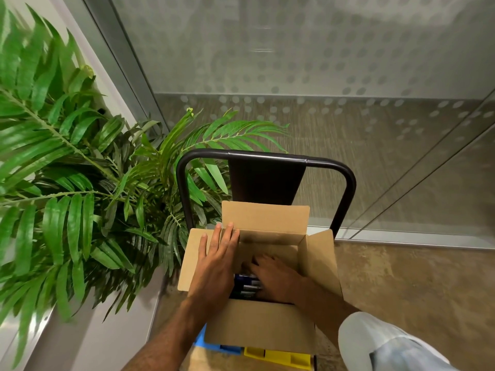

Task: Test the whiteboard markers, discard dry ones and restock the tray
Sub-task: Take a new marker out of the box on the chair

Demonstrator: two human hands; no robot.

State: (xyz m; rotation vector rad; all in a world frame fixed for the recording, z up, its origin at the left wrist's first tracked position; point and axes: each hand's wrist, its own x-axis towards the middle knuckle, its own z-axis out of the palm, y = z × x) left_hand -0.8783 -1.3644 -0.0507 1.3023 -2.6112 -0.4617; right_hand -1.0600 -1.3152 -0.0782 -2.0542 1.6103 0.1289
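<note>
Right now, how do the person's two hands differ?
The left hand presses flat, fingers straight, on a flap of the cardboard box; the right hand reaches down inside it, onto the markers. The left hand looks sharp, the right hand blurred. Both are bare.

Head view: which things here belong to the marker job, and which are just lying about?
Job: cardboard box; markers inside it; left hand flat on the box's left flap; right hand reaching among the markers.
Lying about: plant; black frame behind the box; glass wall.
</note>
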